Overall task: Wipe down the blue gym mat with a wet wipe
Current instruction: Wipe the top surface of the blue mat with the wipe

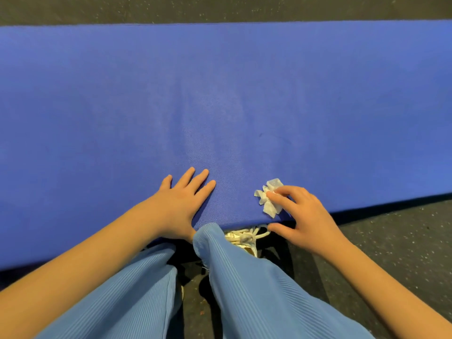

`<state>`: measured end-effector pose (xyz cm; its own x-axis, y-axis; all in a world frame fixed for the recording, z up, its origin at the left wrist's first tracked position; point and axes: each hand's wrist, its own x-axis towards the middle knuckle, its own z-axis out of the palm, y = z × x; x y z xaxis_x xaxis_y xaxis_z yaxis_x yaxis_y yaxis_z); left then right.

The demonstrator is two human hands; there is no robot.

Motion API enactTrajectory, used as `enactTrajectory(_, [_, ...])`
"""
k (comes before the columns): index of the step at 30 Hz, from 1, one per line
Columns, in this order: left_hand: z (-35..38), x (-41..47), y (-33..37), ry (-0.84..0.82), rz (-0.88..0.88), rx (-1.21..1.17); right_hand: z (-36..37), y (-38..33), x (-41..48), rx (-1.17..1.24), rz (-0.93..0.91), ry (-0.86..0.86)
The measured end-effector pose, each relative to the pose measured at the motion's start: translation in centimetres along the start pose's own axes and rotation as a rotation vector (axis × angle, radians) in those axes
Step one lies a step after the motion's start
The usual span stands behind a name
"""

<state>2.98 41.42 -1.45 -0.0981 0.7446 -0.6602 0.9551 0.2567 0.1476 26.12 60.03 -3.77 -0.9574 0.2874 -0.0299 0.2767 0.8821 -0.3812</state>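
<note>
White wet wipe (268,198) under right hand (307,220) fingertips, on mat (220,94) nr edge.

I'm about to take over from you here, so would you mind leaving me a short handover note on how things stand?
Left hand: open, flat on the blue gym mat near its front edge.
Right hand: curled fingers hold the crumpled wet wipe down on the mat, close to the front edge; the thumb is apart from it.
Done: the wipe is on the mat; how much has been wiped cannot be told.
Left: probably most of the mat, the far side and both ends. A small dark mark lies ahead of the wipe.
</note>
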Motion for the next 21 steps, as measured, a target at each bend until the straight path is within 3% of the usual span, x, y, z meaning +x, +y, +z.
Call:
enactTrajectory(3, [-0.3, -0.2, 0.7, 0.023, -0.015, 0.052, -0.1, 0.9, 0.3, -0.129, -0.076, -0.049])
enactTrajectory(8, [-0.4, -1.2, 0.5, 0.055, 0.042, 0.139, -0.4, 0.7, 0.9, -0.158, -0.158, 0.009])
enactTrajectory(17, [-0.1, -3.7, -3.5, 0.597, 0.142, 0.062, -2.4, -1.2, 4.1, -0.114, -0.257, 0.128])
enactTrajectory(21, [-0.2, -6.0, -5.9, 0.676, 0.048, -0.094, -2.4, -3.4, 6.4, -0.06, -0.305, 0.175])
